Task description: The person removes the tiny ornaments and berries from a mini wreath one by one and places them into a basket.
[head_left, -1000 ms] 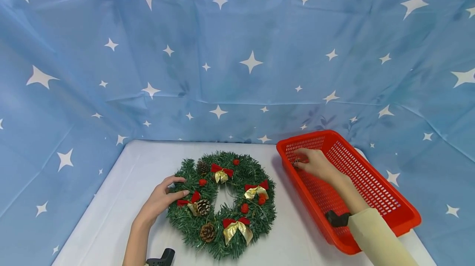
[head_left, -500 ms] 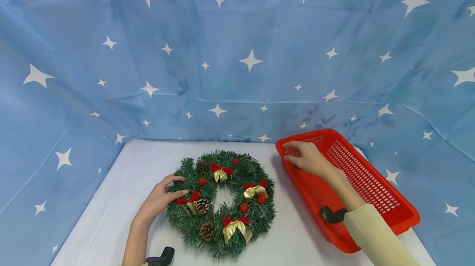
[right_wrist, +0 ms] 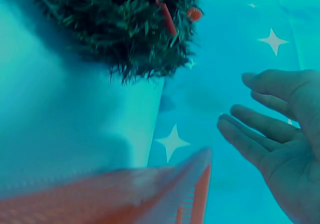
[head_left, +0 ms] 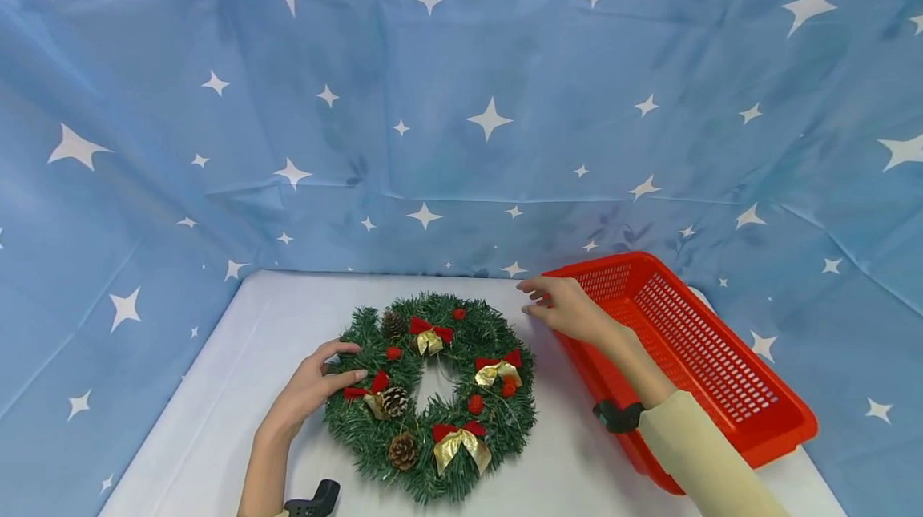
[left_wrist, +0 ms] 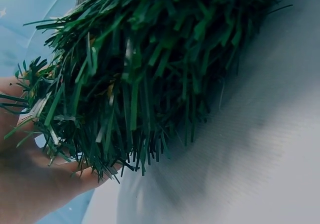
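Note:
On the white table lies a green wreath [head_left: 497,329] with red-and-gold bows [head_left: 461,445], pine cones [head_left: 403,451] and small red balls [head_left: 475,404]. My left hand [head_left: 306,389] grips its left side, fingers over the top and thumb lower down; the left wrist view shows the greenery between them, with part of the hand hidden. My right hand [head_left: 570,313] hovers over the left rim of a red basket [head_left: 710,349], its fingertips pointing at the wreath without reaching it. Nothing shows between those loosely bent, spread fingers in the right wrist view.
The basket stands at the right, slanted, with perforated walls. A gap of white tablecloth [head_left: 562,421] separates it from the wreath. A blue star-patterned cloth [head_left: 461,148] hangs behind the table. Black wrist devices [head_left: 616,417] are worn on both arms.
My right hand has risen out of the basket and moved left over its rim. A small dark thing by its fingertips earlier is out of sight now. The left hand and wreath stay put.

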Available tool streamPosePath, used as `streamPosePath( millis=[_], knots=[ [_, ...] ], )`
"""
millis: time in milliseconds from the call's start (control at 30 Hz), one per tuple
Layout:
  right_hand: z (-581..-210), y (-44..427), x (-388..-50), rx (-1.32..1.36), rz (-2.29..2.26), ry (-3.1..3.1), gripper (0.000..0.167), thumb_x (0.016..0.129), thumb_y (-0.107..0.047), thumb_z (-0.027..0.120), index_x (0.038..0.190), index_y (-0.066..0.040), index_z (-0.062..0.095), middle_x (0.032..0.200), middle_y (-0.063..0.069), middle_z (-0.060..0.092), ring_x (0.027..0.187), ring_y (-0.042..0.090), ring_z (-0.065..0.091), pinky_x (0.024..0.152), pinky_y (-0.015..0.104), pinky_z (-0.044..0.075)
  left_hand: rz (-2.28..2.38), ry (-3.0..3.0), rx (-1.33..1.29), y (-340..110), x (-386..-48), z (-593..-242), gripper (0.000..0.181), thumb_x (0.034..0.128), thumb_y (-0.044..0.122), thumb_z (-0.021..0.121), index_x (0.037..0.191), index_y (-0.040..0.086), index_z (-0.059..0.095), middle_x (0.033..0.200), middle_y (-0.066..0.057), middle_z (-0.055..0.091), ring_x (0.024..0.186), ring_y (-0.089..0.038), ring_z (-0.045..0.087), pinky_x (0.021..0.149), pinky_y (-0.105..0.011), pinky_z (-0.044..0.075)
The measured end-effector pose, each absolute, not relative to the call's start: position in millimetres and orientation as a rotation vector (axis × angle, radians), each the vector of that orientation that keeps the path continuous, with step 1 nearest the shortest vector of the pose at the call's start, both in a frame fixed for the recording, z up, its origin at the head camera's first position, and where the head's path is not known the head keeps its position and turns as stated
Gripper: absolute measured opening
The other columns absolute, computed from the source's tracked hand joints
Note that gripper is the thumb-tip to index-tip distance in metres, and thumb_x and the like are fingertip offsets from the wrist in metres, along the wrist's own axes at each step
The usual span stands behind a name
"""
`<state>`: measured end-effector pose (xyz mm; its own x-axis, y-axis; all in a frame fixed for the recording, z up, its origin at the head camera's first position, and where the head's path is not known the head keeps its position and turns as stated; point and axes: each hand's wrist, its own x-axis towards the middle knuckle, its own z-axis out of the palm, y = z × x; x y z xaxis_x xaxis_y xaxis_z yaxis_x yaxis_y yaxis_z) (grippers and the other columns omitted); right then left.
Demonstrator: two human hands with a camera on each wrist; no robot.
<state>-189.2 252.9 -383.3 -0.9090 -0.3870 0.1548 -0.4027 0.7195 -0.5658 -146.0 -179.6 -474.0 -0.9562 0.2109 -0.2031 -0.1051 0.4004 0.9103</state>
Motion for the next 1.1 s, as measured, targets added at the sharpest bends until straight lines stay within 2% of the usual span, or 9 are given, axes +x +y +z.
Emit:
streamPosePath(
  millis=[167, 467, 667, 967, 1100],
  knots=[
    [-387, 237, -192, 0.706, 1.012, -2.888, 0.037, 0.095, -0.007, 0.071, 0.131, 0.0, 0.067, 0.126, 0.022, 0.07, 0.109, 0.037, 0.073, 0.088, 0.044, 0.062, 1.58, 2.382, 0.103, -180, -146, -473, 0.056, 0.0939, 0.036, 0.076, 0.142, 0.015, 0.058, 0.169, -0.016, 0.021, 0.143, -0.051, 0.038, 0.097, -0.053, 0.048],
    [-395, 215, -196, 0.812, 1.041, -2.883, 0.037, 0.096, -0.005, 0.07, 0.132, 0.003, 0.065, 0.129, 0.026, 0.067, 0.111, 0.041, 0.07, 0.092, 0.049, 0.059, 1.58, 2.382, 0.092, -177, -145, -473, 0.057, 0.0933, 0.037, 0.077, 0.142, 0.016, 0.057, 0.17, -0.016, 0.019, 0.144, -0.05, 0.038, 0.096, -0.052, 0.049],
    [-397, 202, -199, 0.874, 1.046, -2.888, 0.038, 0.097, -0.006, 0.069, 0.134, 0.004, 0.063, 0.131, 0.026, 0.066, 0.112, 0.04, 0.07, 0.094, 0.049, 0.059, 1.578, 2.389, 0.091, -176, -146, -473, 0.056, 0.0939, 0.036, 0.076, 0.142, 0.015, 0.058, 0.17, -0.016, 0.019, 0.148, -0.055, 0.028, 0.102, -0.06, 0.045],
    [-399, 175, -201, 0.906, 1.05, -2.933, 0.041, 0.099, -0.009, 0.069, 0.137, 0.002, 0.062, 0.133, 0.021, 0.067, 0.114, 0.035, 0.069, 0.095, 0.047, 0.058, 1.572, 2.392, 0.074, -175, -145, -472, 0.054, 0.0948, 0.033, 0.075, 0.142, 0.013, 0.058, 0.17, -0.018, 0.019, 0.149, -0.057, 0.025, 0.105, -0.063, 0.043],
    [-402, 163, -204, 0.963, 1.064, -2.92, 0.04, 0.099, -0.009, 0.069, 0.137, 0.003, 0.062, 0.132, 0.02, 0.067, 0.113, 0.034, 0.07, 0.094, 0.044, 0.059, 1.572, 2.391, 0.074, -176, -144, -472, 0.055, 0.0955, 0.032, 0.074, 0.144, 0.012, 0.056, 0.17, -0.018, 0.018, 0.15, -0.059, 0.02, 0.109, -0.068, 0.039]
  ],
)
